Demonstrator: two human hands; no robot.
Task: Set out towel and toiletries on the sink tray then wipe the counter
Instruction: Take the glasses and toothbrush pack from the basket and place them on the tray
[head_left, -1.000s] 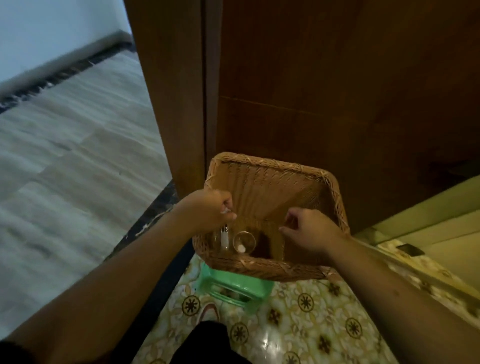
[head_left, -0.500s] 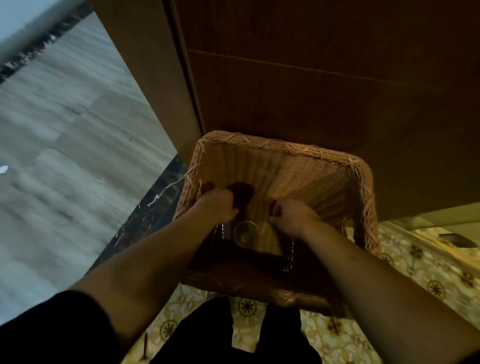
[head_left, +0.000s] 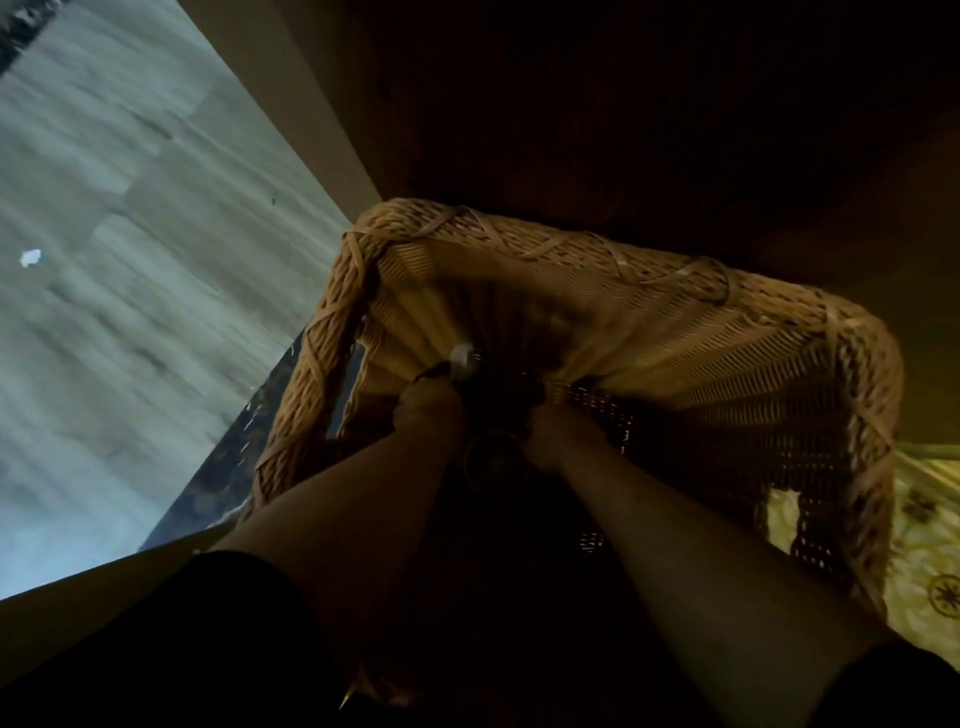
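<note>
Surroundings: a dark wooden door (head_left: 649, 104) fills the upper frame, with its paler frame edge (head_left: 311, 119) running diagonally at the left. Beyond that edge lies a grey wood-look floor (head_left: 130, 234), blurred, with one small white speck (head_left: 30, 257) on it. A dark stone threshold strip (head_left: 228, 467) runs beside the basket's left wall. At the right a patterned yellow floor (head_left: 930, 571) shows past the basket.

In the way: both forearms reach down into the basket and cover much of its bottom; their shadow leaves the near half of the inside almost black. Dark sleeves (head_left: 156, 649) fill the lower corners of the view.

Container: a deep wicker basket (head_left: 571, 254), square with rounded corners and a bound rim, stands close against the door. Its far and left walls are lit; its right wall is see-through weave.

Contents: a clear round glass (head_left: 496, 460) sits upright on the basket bottom between the two wrists, seen from above as a ring. A small pale round cap or bottle top (head_left: 461, 356) shows just above the left hand. Anything else on the bottom is too dark to make out.

Left hand (head_left: 428, 405): deep in the basket, fingers curled closed, seemingly around the pale-topped item, though the dimness hides the actual contact.

Right hand (head_left: 553, 431): beside the glass's right edge, fingers bent downward into shadow; I cannot tell whether it grasps anything.

Task things: the toiletries are inside the basket, at the bottom.
</note>
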